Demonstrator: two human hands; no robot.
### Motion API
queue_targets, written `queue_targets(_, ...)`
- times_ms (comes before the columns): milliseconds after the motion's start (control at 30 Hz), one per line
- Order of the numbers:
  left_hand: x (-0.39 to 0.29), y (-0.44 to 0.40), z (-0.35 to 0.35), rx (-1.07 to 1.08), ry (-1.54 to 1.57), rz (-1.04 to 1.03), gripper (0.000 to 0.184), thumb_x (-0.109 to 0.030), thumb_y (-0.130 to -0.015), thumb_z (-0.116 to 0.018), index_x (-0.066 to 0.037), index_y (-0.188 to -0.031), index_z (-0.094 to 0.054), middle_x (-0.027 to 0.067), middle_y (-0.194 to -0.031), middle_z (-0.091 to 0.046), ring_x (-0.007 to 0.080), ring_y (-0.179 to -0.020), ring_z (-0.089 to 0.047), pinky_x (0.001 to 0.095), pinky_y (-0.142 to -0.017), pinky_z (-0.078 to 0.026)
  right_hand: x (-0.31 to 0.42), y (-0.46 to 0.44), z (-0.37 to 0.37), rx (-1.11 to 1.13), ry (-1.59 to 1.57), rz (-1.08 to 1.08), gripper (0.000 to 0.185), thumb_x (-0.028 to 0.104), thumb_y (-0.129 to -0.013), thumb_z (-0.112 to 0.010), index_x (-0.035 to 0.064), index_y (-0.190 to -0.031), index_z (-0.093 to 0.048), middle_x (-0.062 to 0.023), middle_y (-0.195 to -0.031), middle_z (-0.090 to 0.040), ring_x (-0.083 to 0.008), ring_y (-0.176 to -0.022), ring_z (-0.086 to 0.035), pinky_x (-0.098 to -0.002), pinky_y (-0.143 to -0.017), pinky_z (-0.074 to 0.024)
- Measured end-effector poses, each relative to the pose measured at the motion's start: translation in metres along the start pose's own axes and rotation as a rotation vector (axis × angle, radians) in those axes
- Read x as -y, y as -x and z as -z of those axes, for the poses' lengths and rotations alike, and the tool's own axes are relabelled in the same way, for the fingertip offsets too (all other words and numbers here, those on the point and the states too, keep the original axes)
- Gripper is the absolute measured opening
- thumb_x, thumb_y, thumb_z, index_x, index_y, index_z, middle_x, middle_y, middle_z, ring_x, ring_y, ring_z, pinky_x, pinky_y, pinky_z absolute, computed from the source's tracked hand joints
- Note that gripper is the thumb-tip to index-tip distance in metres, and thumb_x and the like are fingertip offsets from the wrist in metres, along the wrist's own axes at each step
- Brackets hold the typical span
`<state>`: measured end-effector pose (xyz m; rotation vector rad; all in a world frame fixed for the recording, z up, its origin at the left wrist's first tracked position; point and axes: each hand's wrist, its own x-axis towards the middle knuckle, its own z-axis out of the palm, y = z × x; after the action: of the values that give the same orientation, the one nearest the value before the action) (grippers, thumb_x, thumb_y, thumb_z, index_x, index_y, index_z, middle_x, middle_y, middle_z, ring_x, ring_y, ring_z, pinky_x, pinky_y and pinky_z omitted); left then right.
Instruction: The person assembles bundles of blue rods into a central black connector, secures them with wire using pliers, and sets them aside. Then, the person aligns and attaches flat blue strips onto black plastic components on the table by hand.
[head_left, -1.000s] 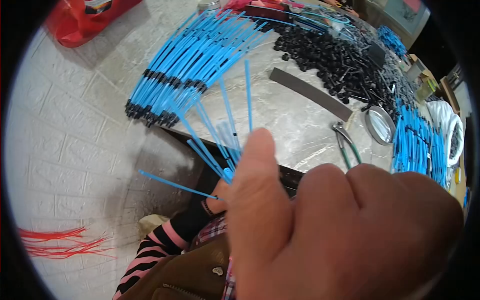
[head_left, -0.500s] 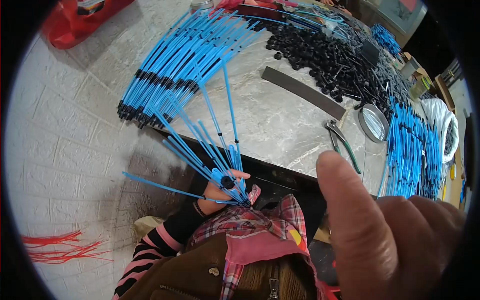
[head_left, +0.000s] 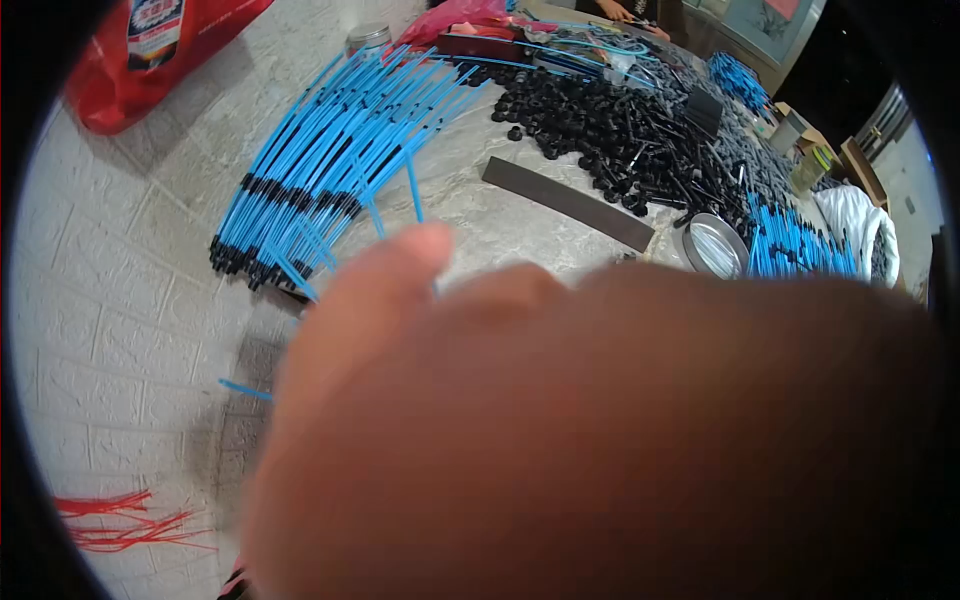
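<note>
My right hand (head_left: 580, 420), very close to the camera and blurred, fills the lower middle and right. Its fingers are curled; whatever they may hold is hidden. My left hand is not visible, covered by the right one. Ends of loose blue rods (head_left: 414, 188) stick out above and left of the right hand. One separate blue rod end (head_left: 245, 389) shows at its left edge. A large bundle of blue rods with black joints (head_left: 320, 155) lies on the table (head_left: 465, 215) beyond.
Behind lie a pile of black parts (head_left: 590, 120), a dark flat strip (head_left: 568, 203) and a round metal dish (head_left: 714, 246). More blue rods (head_left: 800, 243) are at the right, near a white sack (head_left: 850, 215). Red strands (head_left: 140, 525) lie lower left. Another person's hand (head_left: 615, 10) shows at the top.
My right hand has moved left and nearer the camera, and now covers my left hand, the pliers and the clothing. The table scene has shifted left in view.
</note>
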<state>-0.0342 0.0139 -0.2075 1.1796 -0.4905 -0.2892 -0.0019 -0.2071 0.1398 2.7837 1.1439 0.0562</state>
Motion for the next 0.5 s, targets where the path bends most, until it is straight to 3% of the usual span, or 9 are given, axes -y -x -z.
queue_targets(267,-0.027,-0.015,-0.019,-0.126,0.376,0.055,0.020,0.001,-0.081,-0.063,-0.008,-0.095,-0.051,0.0021,-0.086,-0.052,0.0130,-0.073,-0.051,0.0257,-0.062,-0.045,0.008,-0.015,-0.009,-0.020,-0.136,0.067,0.014,0.017,-0.084,-0.056,0.0040,-0.086,-0.059,-0.0120,-0.073,-0.059,-0.0273,-0.070,-0.059,-0.0361,-0.062,-0.0439)
queue_targets(500,-0.007,-0.019,-0.013,-0.100,0.157,0.025,0.042,-0.007,-0.082,-0.070,0.001,-0.120,-0.054,0.0077,-0.107,-0.061,0.0176,-0.097,-0.058,0.0323,-0.083,-0.047,-0.001,-0.011,-0.009,0.011,-0.171,0.051,0.014,0.017,-0.084,-0.056,0.0035,-0.086,-0.059,-0.0132,-0.074,-0.059,-0.0287,-0.071,-0.059,-0.0371,-0.063,-0.0443)
